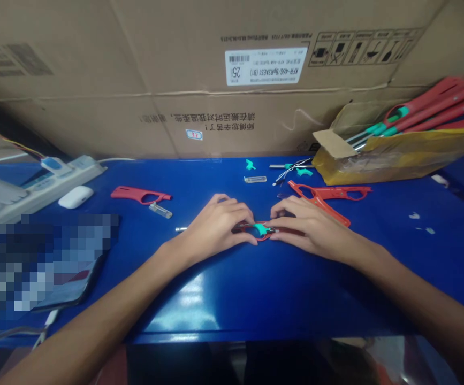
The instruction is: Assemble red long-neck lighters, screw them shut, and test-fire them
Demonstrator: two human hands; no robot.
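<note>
Two bare hands near the middle of the blue worktop, well back from its front edge, both on one red shell. Left hand: clamped on the shell, thumb below, fingers above. Right hand: thumb and fingertips pinched about the handle end, close to thin wires; impossible to tell whether gripping those too. Green trigger within the shell's loop, metal tube poking out past the left hand, toward the left edge.

Step in hand, by judgement: settling trigger and wires in the shell. For good work: brace the shell level with the left hand, press the trigger down evenly, tuck wires well inside the rim. Avoid bumping the tube; likely to twist the trigger askew.

Second red shell toward the left edge, clear case right beside. Loose green piece by the back edge; carton toward the back right corner.
</note>
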